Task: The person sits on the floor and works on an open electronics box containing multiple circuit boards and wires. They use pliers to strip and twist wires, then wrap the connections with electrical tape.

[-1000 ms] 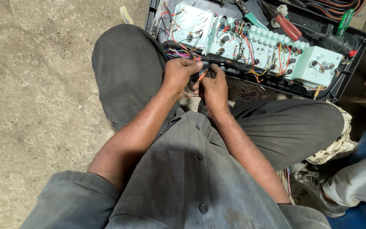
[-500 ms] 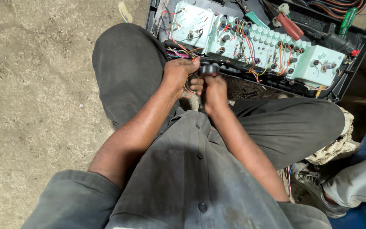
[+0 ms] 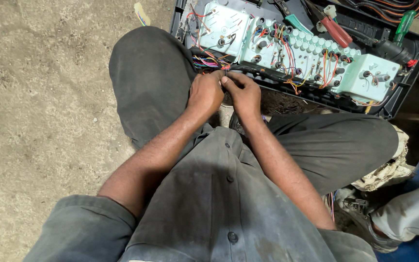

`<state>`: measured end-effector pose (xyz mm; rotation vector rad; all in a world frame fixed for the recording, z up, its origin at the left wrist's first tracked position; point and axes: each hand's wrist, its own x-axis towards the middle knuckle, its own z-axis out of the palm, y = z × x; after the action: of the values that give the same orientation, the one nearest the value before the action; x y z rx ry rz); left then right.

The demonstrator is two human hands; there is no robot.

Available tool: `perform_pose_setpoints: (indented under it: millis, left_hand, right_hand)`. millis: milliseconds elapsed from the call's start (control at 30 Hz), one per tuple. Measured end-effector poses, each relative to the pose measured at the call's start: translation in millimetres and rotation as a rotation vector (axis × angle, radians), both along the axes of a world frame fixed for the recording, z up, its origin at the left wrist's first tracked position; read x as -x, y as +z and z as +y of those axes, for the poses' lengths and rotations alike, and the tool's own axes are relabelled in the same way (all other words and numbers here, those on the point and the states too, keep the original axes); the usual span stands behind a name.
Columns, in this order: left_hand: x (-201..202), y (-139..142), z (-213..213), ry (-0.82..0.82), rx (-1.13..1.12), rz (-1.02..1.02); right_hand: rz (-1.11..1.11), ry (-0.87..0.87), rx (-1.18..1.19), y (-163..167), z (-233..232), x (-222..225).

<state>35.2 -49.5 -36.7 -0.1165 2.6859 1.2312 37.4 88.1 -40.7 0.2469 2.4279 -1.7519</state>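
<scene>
My left hand (image 3: 204, 93) and my right hand (image 3: 242, 94) are pressed together between my knees, fingers pinched on a bundle of coloured wires (image 3: 208, 62). The wires run from the back of a pale green instrument panel (image 3: 294, 51) that lies face down in a black housing (image 3: 180, 19) on the ground. Exactly what my fingertips pinch is hidden by the fingers. Red, orange and blue wires cross the panel's back among small round sockets.
A red-handled tool (image 3: 336, 31) and a green-handled screwdriver (image 3: 404, 25) lie at the far side of the housing. Bare concrete floor (image 3: 40, 97) spreads to the left. Another person's shoe (image 3: 364, 221) and trouser leg (image 3: 415, 211) are at the lower right.
Both hands have moved up and forward to the wire bundle at the panel's near edge. The small dark part seen between my fingers earlier no longer shows.
</scene>
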Motion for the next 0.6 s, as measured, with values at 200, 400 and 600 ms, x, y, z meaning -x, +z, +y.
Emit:
perform_pose_setpoints:
  millis: [200,400,600]
  left_hand:
    - [3.2,11.3,-1.7,0.024,0.017,0.161]
    - [16.1,5.0,-15.7,-0.138,-0.032,-0.165]
    - [16.6,9.2,-15.4,-0.393,0.192,-0.024]
  right_hand:
    - [-0.186,-0.028,0.132,-0.7,1.3,14.5]
    - [-0.365,-0.042,0.380,-11.0,4.8,17.7]
    - [-0.373,-0.080,0.490,-33.8,5.1,16.5]
